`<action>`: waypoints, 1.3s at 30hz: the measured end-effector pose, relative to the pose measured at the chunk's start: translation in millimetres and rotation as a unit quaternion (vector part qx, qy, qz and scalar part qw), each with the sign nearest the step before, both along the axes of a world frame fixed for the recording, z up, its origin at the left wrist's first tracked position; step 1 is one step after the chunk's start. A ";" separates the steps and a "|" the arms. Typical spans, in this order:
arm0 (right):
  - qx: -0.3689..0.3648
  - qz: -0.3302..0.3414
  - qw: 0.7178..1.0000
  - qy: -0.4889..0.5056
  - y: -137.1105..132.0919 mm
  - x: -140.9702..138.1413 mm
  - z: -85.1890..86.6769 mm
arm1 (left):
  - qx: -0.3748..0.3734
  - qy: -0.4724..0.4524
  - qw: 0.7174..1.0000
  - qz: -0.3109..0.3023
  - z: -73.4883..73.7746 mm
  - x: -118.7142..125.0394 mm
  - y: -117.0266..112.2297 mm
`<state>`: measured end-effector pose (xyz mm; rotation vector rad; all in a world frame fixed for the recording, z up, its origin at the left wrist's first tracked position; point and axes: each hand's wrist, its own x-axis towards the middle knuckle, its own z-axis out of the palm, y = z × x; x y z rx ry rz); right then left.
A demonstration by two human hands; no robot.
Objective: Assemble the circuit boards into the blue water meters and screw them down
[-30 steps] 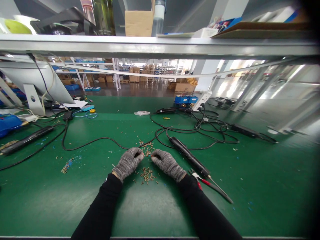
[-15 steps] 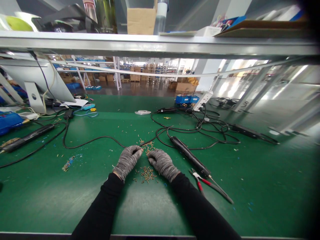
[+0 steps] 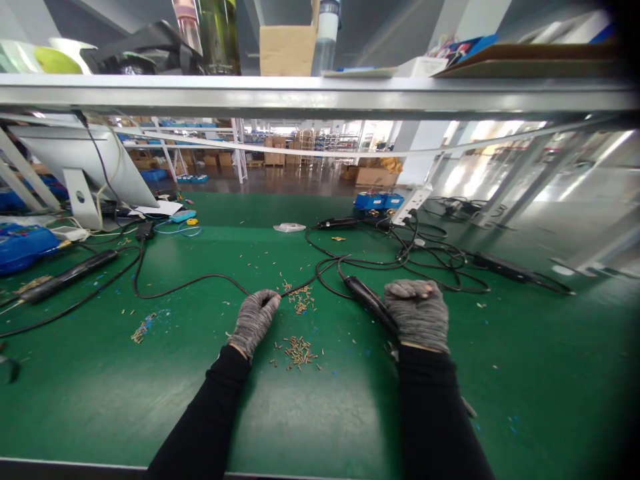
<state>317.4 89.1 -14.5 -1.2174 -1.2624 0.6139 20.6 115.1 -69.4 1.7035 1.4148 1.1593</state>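
Observation:
My left hand (image 3: 257,321), in a grey knit glove, has its thumb and fingers pressed together at the left edge of a pile of small brass-coloured screws (image 3: 301,303). Anything pinched there is too small to make out. Nearer me lies a second screw pile (image 3: 299,352). To the right, my right hand (image 3: 419,315), gloved alike, is curled closed beside a black electric screwdriver (image 3: 369,300), covering its lower end. What its fingers hold, if anything, is hidden. Under that wrist, the pliers (image 3: 392,352) are mostly covered.
A black cable (image 3: 187,283) runs across the green table (image 3: 310,413). Tangled cables, a white power strip (image 3: 412,203) and blue parts (image 3: 379,202) lie at the back right. On the left are another screwdriver (image 3: 70,277) and a monitor (image 3: 90,163). A metal shelf (image 3: 320,93) spans above.
My right hand has left the screw piles and moved right to the electric screwdriver, with its fingers curled. My left hand has stayed almost in place. The view has shifted slightly.

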 end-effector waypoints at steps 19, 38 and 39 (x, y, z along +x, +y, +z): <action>-0.208 0.060 0.861 -0.460 31.8 -81.1 -60.8 | -0.011 0.136 0.990 -0.042 -9.9 2.3 0.6; -0.106 0.127 0.925 -0.342 15.3 -78.3 -52.9 | -0.005 0.249 0.968 -0.026 -14.5 27.6 2.5; -0.107 0.112 0.928 -0.340 17.4 -78.3 -54.4 | -0.005 0.257 0.966 -0.026 -13.5 30.6 3.2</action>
